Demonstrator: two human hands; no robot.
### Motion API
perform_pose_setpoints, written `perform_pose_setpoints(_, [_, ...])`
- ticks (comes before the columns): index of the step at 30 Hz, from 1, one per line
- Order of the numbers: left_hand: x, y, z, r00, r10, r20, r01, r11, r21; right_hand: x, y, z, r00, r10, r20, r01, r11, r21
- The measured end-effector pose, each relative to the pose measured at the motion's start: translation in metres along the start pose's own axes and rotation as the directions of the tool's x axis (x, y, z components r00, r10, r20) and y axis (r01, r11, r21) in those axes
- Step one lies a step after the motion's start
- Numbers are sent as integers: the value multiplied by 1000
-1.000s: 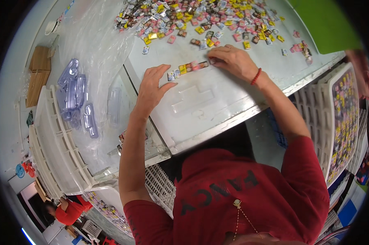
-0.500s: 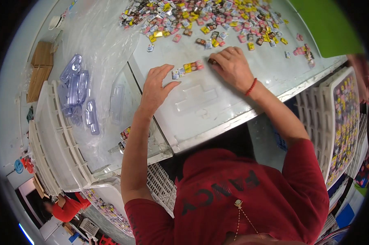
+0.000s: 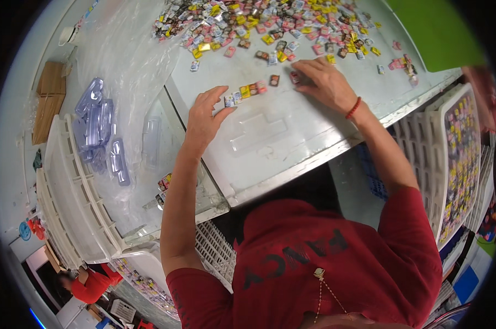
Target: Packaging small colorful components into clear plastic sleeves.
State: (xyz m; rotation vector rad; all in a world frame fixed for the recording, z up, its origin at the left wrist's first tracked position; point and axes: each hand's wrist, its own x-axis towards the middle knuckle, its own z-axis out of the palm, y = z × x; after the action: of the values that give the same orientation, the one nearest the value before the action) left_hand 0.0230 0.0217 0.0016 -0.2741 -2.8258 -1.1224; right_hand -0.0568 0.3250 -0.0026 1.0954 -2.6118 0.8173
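A short row of small packet-like pieces [image 3: 245, 91], white, yellow, brown and pink, lies on the white tabletop. At the row's left end is my left hand [image 3: 205, 116], thumb and fingers apart, holding nothing. A loose brown piece [image 3: 274, 80] rests just past the row's right end. My right hand [image 3: 327, 85] is farther right, its fingertips and thumb closed around a small dark brown and pink piece [image 3: 295, 78] at the table surface. A clear shaped plastic tray [image 3: 259, 133] lies nearer to me, below the row.
A large heap of similar pieces [image 3: 270, 24] covers the far table. Clear plastic sheeting [image 3: 127, 60] and stacked clear trays [image 3: 98, 123] lie left. White crates [image 3: 423, 148] filled with pieces stand right, beside a green surface [image 3: 431, 35]. A person in red [image 3: 89, 286] is at lower left.
My right hand has moved right, away from the row. The brown piece now lies on the table beside the row, and another piece shows at my right fingertips. The left hand stays by the row.
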Motion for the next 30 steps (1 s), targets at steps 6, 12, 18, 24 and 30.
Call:
perform_pose_setpoints(6, [12,1,12,1000,30,3,-30,999,-37,8,-10,18,999,-35,37,35,999,-15])
perform_pose_setpoints(12, [13,4,15,991,134,-1,-134,989,57,9,-29,29,995,11,-95,-11,1000,7])
perform_pose_setpoints(18, [17,4,13,995,90,52,-93,994,54,14,-31,35,998,1,-55,2,998,64])
perform_pose_setpoints(24, [13,15,9,999,32,35,-31,999,-34,12,-34,21,995,-35,-91,31,999,-44])
perform_pose_setpoints(30, [13,13,12,999,34,40,-33,999,-24,21,-23,45,990,-133,-52,133,991,-5])
